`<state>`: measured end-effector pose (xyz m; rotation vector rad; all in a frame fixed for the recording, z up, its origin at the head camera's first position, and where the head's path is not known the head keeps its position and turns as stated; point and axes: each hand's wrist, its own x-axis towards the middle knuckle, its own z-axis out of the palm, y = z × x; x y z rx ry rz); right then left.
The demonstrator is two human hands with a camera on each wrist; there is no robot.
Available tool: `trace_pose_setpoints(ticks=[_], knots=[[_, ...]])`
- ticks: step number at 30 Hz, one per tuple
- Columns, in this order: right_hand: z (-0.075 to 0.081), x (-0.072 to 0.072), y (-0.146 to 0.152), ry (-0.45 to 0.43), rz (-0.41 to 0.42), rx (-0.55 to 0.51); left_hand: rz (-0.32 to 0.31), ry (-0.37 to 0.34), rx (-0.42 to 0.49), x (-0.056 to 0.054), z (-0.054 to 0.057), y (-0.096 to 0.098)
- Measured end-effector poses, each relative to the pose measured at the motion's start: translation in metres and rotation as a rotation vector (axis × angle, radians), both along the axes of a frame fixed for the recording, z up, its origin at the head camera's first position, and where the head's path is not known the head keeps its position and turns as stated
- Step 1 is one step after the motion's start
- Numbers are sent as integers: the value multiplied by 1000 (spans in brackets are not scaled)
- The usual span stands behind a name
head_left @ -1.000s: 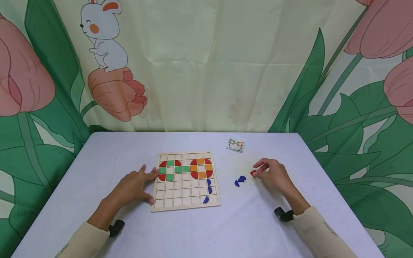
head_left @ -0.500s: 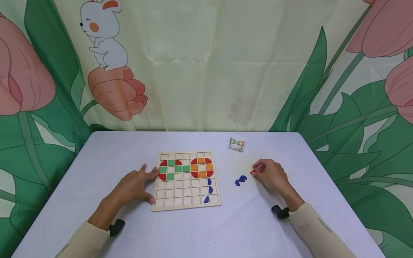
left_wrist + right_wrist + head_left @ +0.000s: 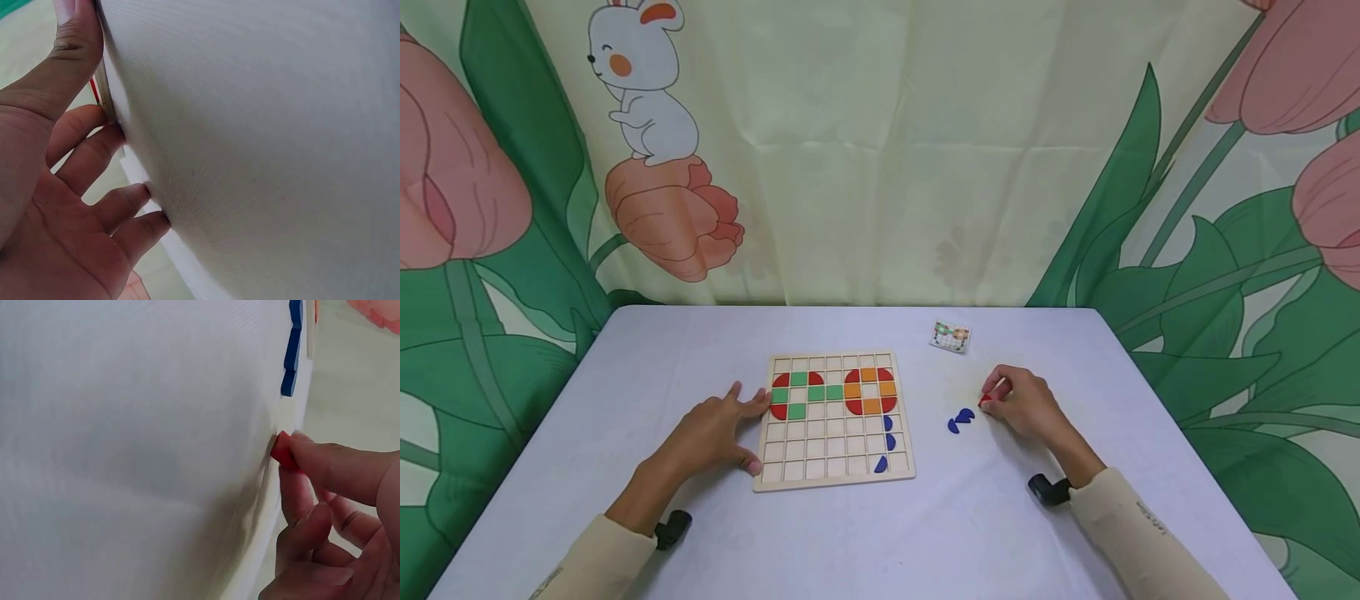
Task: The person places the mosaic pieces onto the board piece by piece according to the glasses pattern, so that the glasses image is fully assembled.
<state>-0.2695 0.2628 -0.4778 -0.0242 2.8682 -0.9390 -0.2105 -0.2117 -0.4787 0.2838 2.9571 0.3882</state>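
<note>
Between thumb and fingertips my right hand pinches a small red piece, low over the table right of some blue pieces. Those rounded blue pieces lie together on the cloth, a short way right of the board. My left hand rests spread at the left edge of the wooden grid board, thumb near its lower corner and fingers at the upper side. Set in the board are red corner pieces, green squares, orange squares and blue pieces down the right columns.
A small printed card with a coloured grid pattern lies behind the blue pieces. White cloth covers the table, and a patterned curtain hangs right behind its far edge.
My right hand shifts slightly left with the red piece, which now sits closer to the blue pieces and appears turned. The left hand and the board stay as they were.
</note>
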Motion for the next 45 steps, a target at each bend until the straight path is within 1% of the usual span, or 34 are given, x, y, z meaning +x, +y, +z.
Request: trace_pose_setpoints(ticks=[6, 10, 13, 17, 24, 31, 45], knots=[[5, 3, -11, 40, 43, -58, -4, 1, 2, 1, 1, 0], [11, 4, -25, 61, 50, -105, -2, 3, 4, 1, 1, 1], [15, 6, -37, 58, 54, -134, -1, 4, 4, 1, 2, 1], [18, 7, -54, 58, 72, -142, -1, 6, 7, 1, 1, 1], [20, 9, -85, 59, 73, -157, 8, 3, -6, 0, 1, 2], [19, 11, -112, 79, 146, -187, 8, 8, -7, 0, 1, 2], [20, 14, -160, 47, 254, -235, 9, -6, 2, 3, 1, 1]])
